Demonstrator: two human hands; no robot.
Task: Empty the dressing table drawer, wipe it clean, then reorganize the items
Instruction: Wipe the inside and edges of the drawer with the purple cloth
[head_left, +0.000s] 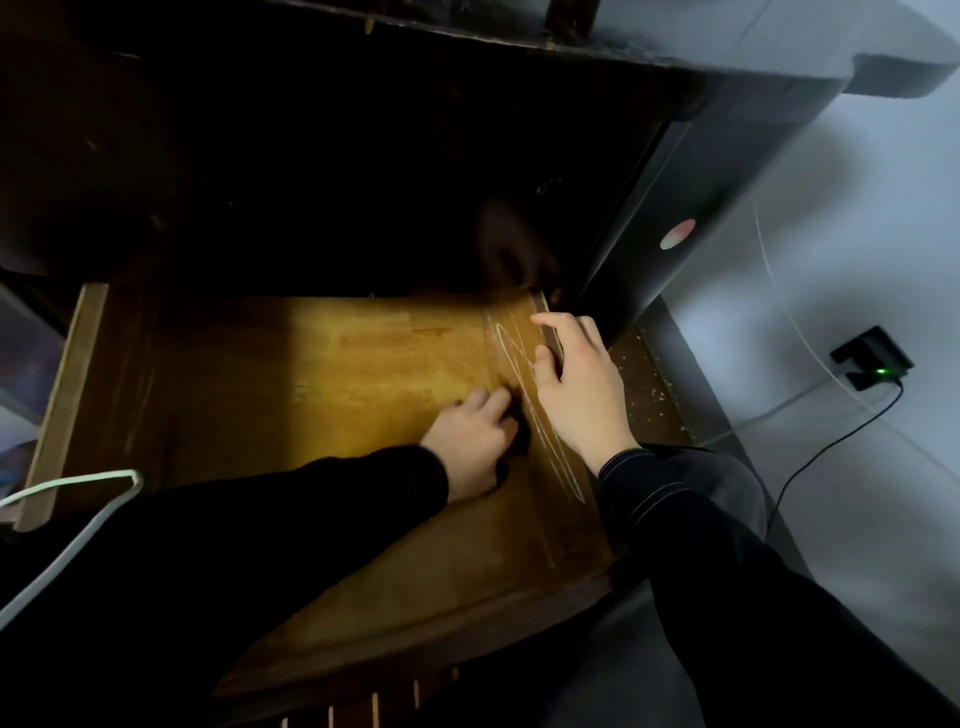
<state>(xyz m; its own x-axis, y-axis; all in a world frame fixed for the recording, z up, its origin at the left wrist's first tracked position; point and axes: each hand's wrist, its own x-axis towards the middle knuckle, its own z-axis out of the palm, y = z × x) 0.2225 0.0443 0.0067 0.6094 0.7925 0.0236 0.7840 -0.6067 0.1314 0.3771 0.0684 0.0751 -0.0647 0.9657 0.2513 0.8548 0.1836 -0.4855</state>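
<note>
While looking down, left first: thin white looped cable (78, 483) at front-left corner of open yellow-brown wooden drawer (62, 395). Drawer pulled out from under dark wooden dressing table (363, 130), floor lit warm mid-frame, back part lost in shadow. Left hand (467, 441), black sleeve, down on drawer floor right of centre, fingers curled round small dark object (517, 423); blurred, cannot tell what kind. Just right of it, white scribbled lines (524, 395) on inner face of right drawer wall. Right hand (576, 384), black sleeve with pale stitching, gripping that right wall: thumb on inner face, fingers over rim. Hands near each other, not touching. Up and right of wall, round red-and-white sticker (677, 235) on dark side panel of table. Pale specks on brown strip beside drawer. Far right, black boxy plug (872, 358) with green light, against pale grey surface (857, 519), thin black cable (831, 447) trailing from it toward lower frame. Bottom edge, wooden slats (374, 706) below drawer front.
</note>
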